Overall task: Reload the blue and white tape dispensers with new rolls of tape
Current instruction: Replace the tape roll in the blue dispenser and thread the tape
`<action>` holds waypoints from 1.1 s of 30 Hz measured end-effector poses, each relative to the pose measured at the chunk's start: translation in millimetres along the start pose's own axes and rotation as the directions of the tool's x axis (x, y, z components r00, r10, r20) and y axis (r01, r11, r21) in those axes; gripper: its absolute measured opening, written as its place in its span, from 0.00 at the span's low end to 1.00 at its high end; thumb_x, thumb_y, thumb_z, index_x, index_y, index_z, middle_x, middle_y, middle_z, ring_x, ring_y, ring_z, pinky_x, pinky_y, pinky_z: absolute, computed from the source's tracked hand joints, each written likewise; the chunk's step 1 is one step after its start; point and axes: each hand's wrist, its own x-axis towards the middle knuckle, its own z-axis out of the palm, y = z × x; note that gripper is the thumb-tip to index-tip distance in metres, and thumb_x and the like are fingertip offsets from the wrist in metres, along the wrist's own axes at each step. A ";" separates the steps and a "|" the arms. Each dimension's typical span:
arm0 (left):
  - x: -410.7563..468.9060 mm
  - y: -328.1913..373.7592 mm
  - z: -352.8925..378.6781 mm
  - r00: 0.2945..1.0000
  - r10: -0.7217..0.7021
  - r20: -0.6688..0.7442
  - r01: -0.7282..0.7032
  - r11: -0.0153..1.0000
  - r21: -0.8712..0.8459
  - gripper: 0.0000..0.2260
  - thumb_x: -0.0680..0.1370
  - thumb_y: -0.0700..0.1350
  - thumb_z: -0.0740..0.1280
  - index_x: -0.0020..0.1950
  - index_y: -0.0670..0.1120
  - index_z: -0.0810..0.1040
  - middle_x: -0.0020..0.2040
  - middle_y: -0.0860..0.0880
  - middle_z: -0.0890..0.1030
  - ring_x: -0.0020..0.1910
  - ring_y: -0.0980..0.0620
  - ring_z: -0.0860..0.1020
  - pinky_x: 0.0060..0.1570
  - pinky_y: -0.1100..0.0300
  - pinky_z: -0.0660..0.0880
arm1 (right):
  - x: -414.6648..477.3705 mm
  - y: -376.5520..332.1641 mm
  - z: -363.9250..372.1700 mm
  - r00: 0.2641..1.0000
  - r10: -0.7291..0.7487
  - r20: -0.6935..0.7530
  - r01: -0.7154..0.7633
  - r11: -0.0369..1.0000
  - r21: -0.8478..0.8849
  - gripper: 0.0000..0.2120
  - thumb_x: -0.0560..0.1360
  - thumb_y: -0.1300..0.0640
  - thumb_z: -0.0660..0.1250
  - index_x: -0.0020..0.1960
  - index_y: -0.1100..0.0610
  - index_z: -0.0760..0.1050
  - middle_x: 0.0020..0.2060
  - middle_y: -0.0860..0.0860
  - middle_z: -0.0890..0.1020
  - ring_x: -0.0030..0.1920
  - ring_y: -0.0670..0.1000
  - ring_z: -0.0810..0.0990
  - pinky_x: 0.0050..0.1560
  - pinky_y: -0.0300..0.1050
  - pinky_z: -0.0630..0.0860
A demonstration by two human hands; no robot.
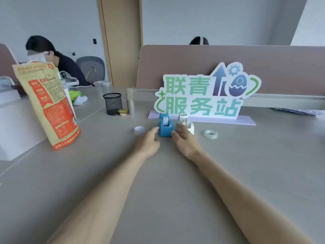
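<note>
A blue tape dispenser [165,126] stands upright on the grey desk with a white roll in it. Right beside it stands a white tape dispenser [186,122], partly hidden by my fingers. My left hand [149,142] reaches to the blue dispenser's left side, fingers apart, fingertips at its base. My right hand [184,140] is stretched out at its right side, fingers spread, holding nothing. A white tape roll [139,130] lies flat to the left of my left hand. A clear tape roll [211,134] lies to the right of the white dispenser.
A standing sign with green characters [202,95] is right behind the dispensers. A black mesh pen cup [112,103] and a small yellow cup [122,112] stand at the back left. A tall red and yellow bag [50,106] stands at the left. Two people sit at the far desks.
</note>
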 end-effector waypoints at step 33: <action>-139.8 28.3 -34.3 0.951 0.263 0.164 -0.238 0.959 -0.156 0.21 0.70 0.29 0.55 0.54 0.50 0.75 0.52 0.55 0.83 0.48 0.58 0.80 0.48 0.67 0.73 | -82.4 1.5 -18.9 0.999 0.019 -0.045 -0.020 1.000 -0.014 0.29 0.66 0.46 0.77 0.62 0.55 0.73 0.50 0.48 0.81 0.46 0.47 0.80 0.42 0.35 0.73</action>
